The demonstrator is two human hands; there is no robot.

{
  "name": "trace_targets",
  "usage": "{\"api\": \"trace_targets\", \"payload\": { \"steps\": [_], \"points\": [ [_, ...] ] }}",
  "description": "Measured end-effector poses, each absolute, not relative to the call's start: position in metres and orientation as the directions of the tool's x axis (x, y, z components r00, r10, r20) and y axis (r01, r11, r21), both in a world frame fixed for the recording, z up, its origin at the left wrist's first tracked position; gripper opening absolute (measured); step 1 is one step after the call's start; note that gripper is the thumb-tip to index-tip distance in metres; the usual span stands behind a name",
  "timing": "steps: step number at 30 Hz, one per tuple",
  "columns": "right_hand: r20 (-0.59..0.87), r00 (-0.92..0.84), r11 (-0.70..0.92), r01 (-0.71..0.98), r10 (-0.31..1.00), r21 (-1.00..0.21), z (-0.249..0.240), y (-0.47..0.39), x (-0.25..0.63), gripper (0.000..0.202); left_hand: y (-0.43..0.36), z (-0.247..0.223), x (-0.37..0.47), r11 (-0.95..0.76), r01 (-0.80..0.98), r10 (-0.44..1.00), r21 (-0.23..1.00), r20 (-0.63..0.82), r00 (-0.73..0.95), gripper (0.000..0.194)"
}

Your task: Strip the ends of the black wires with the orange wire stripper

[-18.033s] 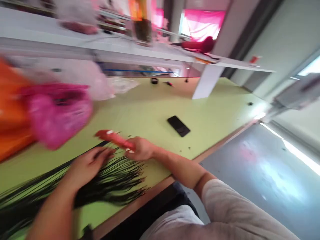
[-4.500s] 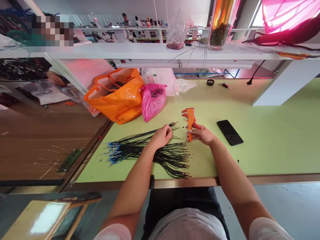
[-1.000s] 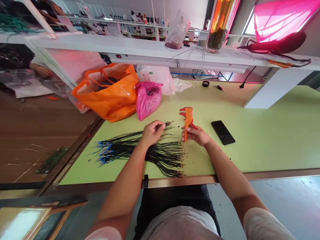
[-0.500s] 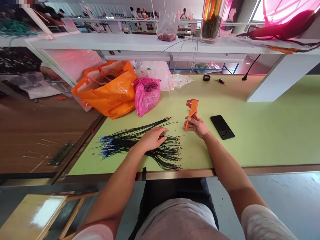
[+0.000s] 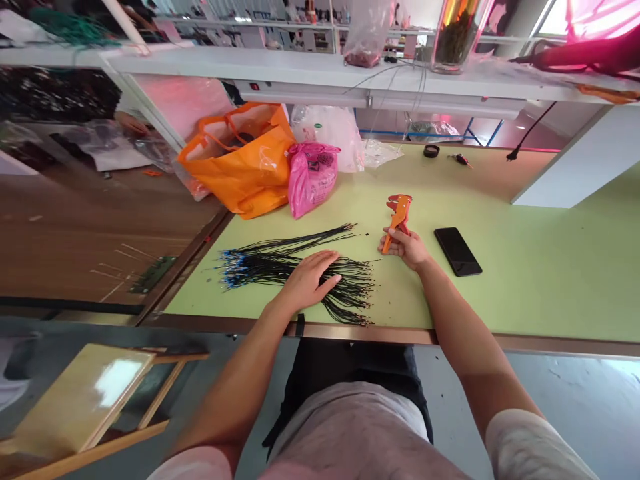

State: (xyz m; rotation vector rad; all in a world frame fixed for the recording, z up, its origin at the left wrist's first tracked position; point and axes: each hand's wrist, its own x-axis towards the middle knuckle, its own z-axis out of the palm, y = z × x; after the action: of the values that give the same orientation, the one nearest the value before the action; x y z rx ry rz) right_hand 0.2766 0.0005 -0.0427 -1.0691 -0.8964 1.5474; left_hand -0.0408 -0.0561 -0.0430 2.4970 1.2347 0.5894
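A spread bundle of thin black wires (image 5: 270, 267) lies on the green tabletop, blue-tipped at the left and with bare copper-coloured ends at the right. My left hand (image 5: 313, 279) rests on the middle of the bundle, palm down, thumb apart from the outstretched fingers. To its right, my right hand (image 5: 407, 248) is wrapped around the handles of an orange and red wire stripper (image 5: 400, 213). The tool's jaws point up and away from me, with no wire visible in them. A few wires lie slightly apart along the bundle's far side.
A black phone (image 5: 458, 251) lies right of my right hand. Behind the wires stand an orange bag (image 5: 245, 173) and a pink plastic bag (image 5: 313, 177). A black ring (image 5: 431, 151) and a white shelf (image 5: 300, 73) are farther back. A wooden stool (image 5: 85, 400) stands lower left.
The camera view has shifted, so the table contents appear farther right and slightly higher. My left hand has slid a little toward the near side over the wires; the right still grips the wire stripper.
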Motion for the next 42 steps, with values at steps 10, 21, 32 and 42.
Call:
{"api": "trace_targets", "payload": {
  "steps": [10,21,32,42],
  "points": [
    [-0.171,-0.116,-0.198,-0.285,0.978,-0.938,-0.043,0.001,0.277,0.038,-0.042,-0.028,-0.092,-0.544,0.725,0.802,0.423,0.010,0.597,0.123],
    [-0.179,-0.132,-0.211,-0.284,0.975,-0.935,-0.043,0.001,0.277,0.040,-0.017,-0.025,-0.088,-0.602,0.721,0.765,0.343,-0.010,0.644,0.088],
    [-0.181,-0.120,-0.209,-0.287,0.976,-0.935,-0.045,0.003,0.276,0.036,-0.038,-0.052,-0.073,-0.655,0.675,0.755,0.340,0.273,0.596,0.043],
    [-0.174,-0.107,-0.198,-0.281,0.979,-0.939,-0.044,0.000,0.277,0.039,-0.037,-0.028,-0.084,-0.575,0.572,0.802,0.585,0.267,0.534,0.058]
  ]
}}
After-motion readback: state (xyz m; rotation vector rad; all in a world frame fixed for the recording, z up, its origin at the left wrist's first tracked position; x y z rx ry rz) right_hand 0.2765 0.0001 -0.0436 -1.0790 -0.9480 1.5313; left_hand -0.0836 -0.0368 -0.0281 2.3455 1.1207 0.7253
